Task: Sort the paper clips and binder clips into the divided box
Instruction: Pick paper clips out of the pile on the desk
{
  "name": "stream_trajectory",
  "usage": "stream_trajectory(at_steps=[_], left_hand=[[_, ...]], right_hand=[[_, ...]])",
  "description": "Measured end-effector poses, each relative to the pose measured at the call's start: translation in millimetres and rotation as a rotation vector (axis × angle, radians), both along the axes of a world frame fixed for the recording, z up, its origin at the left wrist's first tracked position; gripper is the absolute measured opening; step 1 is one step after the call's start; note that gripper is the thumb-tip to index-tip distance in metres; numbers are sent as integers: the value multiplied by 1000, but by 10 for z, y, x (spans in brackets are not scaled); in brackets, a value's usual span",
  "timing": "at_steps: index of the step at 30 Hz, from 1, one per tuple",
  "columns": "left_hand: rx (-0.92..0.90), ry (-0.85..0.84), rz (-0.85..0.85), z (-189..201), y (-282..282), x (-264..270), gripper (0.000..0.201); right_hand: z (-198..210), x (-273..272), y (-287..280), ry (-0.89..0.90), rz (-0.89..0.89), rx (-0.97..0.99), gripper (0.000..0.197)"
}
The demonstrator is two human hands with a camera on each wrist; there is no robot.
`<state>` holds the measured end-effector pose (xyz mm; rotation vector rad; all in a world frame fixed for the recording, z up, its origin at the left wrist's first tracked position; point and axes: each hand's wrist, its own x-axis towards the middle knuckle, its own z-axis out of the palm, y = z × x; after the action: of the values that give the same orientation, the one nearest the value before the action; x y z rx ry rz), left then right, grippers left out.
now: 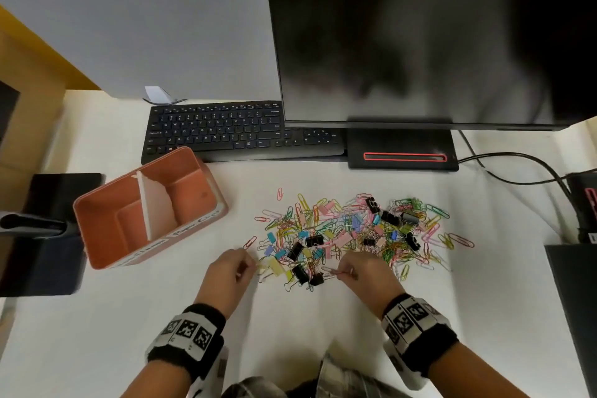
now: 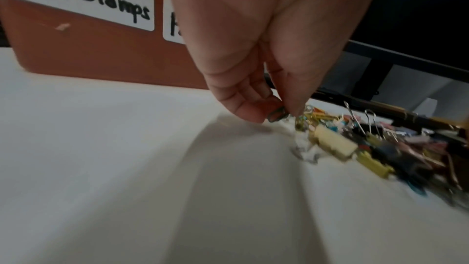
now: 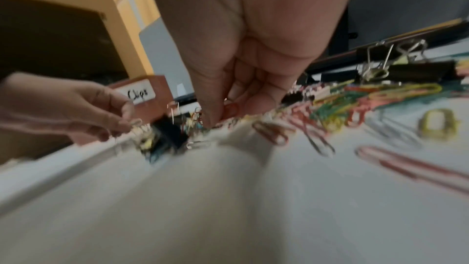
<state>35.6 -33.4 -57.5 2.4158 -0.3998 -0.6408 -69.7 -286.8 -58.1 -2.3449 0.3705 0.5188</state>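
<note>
left wrist: black band (image 1: 185, 336), white tag markers; right wrist: black band (image 1: 420, 328), same markers

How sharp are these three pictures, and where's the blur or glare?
Head view: mostly sharp, clip pile clear, dark monitor shows hazy reflections. Left wrist view: hand fairly clear, pile smeared. Right wrist view: heavy motion blur on the table.

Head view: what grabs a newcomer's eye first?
The sprawling multicoloured heap of paper clips and binder clips mid-desk, on the white tabletop. Both hands work its near edge: left hand and right hand each pinch a clip. Left of it sits the terracotta divided plastic box, both compartments bare.
</note>
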Motion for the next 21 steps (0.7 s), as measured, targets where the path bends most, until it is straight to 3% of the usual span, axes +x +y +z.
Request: stream_trajectory(at_steps=[5, 8, 11, 15, 21], left_hand=[[-61, -77, 33, 130, -207, 326, 13], [-71, -98, -6, 147, -380, 541, 33], [11, -72, -87, 61, -506, 716, 40], [91, -5, -150, -76, -544, 840, 38], [129, -70, -159, -127, -531, 803, 7]], right_hand=[[358, 270, -97, -137, -25, 45, 12], [474, 683, -117, -133, 13, 15, 32], [459, 1101, -49, -84, -22, 9, 37], [265, 1438, 79, 55, -37, -45, 34], [124, 1349, 200, 121, 98, -215, 18]])
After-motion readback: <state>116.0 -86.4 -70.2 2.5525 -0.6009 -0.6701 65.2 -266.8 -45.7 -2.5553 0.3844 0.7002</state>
